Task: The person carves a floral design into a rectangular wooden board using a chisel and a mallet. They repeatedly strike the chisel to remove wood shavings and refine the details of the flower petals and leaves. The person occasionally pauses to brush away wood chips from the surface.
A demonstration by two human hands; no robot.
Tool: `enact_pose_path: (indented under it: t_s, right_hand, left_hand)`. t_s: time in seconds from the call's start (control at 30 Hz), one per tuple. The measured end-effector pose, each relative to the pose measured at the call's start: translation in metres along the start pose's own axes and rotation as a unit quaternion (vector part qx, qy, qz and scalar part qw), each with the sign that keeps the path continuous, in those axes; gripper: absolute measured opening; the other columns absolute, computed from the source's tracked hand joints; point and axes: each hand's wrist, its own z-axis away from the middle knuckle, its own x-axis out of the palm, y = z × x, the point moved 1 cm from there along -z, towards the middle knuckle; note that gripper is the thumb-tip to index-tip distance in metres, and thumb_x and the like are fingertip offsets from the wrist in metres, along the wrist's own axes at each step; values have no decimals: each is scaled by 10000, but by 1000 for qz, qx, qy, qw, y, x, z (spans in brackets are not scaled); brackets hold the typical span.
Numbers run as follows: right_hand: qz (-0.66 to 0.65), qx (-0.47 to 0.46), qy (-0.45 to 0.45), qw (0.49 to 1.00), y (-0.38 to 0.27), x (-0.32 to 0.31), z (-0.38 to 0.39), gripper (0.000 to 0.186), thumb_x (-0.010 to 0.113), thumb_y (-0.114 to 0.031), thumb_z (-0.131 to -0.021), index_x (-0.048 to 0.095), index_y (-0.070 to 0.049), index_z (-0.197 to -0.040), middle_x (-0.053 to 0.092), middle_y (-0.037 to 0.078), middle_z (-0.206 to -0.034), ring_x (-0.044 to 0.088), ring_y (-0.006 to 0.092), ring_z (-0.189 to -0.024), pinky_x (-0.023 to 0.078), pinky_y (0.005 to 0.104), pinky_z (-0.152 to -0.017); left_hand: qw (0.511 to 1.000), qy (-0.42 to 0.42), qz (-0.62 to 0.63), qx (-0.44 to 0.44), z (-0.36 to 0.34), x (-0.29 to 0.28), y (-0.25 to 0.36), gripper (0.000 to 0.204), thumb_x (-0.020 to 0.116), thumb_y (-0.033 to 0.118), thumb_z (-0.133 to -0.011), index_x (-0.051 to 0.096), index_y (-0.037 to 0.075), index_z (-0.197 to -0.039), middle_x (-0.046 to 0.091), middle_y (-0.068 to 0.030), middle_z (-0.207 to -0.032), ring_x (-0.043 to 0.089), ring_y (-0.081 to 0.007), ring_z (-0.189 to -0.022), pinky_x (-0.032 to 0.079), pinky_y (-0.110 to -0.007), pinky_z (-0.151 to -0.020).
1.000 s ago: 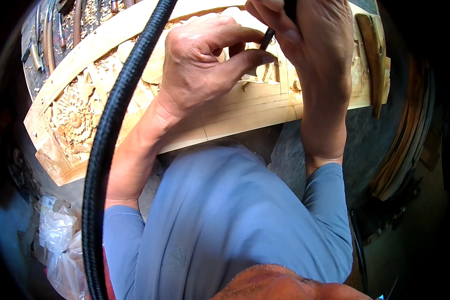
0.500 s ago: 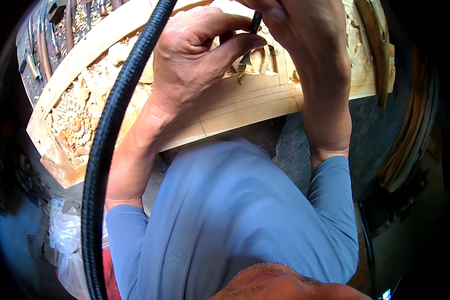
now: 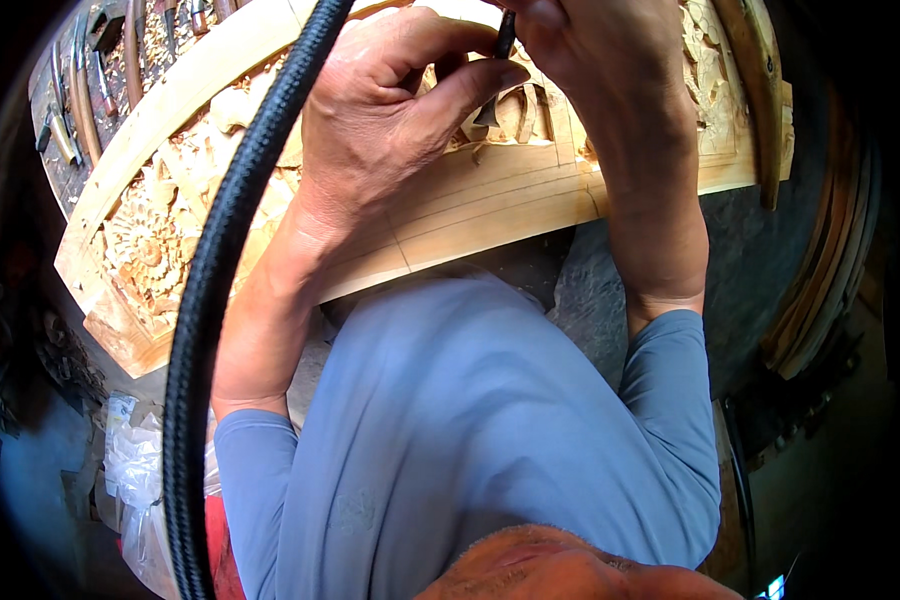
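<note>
A carving chisel (image 3: 487, 113) with a dark shank and a flared blade stands nearly upright over a carved wooden panel (image 3: 480, 205). My left hand (image 3: 385, 105) pinches its shank between thumb and forefinger, low near the blade. Higher up, my right hand (image 3: 610, 50) is closed around the chisel; the upper edge of the view cuts off part of this hand and the tool's top end. The blade's tip meets the carved relief beside a leaf-like hollow. Pencil lines run along the panel's plain near border.
Several carving tools (image 3: 82, 95) lie among wood shavings at the far left. A curved wooden piece (image 3: 758, 95) rests across the panel's right end. A black braided cable (image 3: 232, 225) crosses the view's left part. Clear plastic bags (image 3: 135, 465) sit at lower left.
The chisel and both hands have shifted very slightly left and away from me. Both hands keep their hold on the chisel.
</note>
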Motion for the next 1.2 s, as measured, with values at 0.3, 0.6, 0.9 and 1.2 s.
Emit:
enact_pose_path:
  t_s: [0.3, 0.6, 0.9, 1.2]
  right_hand:
    - [17, 23, 23, 999, 13, -3, -7, 603, 635, -701, -1038, 522, -125, -901, 529, 24, -626, 333, 55, -372, 270, 187, -344]
    - [-9, 16, 12, 1000, 12, 4, -4, 617, 660, -696, -1028, 509, -113, -896, 485, 9, -603, 341, 72, -398, 291, 218, -387]
    - [26, 47, 43, 998, 20, 6, -7, 597, 651, -709, -1028, 522, -154, -852, 466, -13, -557, 357, 78, -412, 281, 240, -408]
    - [25, 130, -136, 982, -5, 24, 1, 675, 590, -775, -1020, 506, -148, -785, 546, 33, -544, 394, 66, -381, 279, 231, -361]
  left_hand:
    - [999, -7, -21, 25, -8, 1, 11, 182, 753, -80, -958, 768, -27, -1132, 745, -45, -971, 640, -79, -729, 512, -251, -653]
    - [979, 29, -60, 191, -16, 1, -5, 198, 771, -103, -831, 773, -14, -1008, 642, -89, -1185, 638, -244, -1132, 518, -387, -994]
    - [970, 46, -103, 217, -15, -1, -5, 187, 743, -107, -794, 772, -11, -953, 654, -99, -1182, 643, -262, -1114, 536, -397, -964]
    - [989, -2, -12, 149, -3, -26, 12, 182, 658, -42, -870, 812, -8, -962, 704, -99, -989, 662, -189, -960, 513, -325, -856]
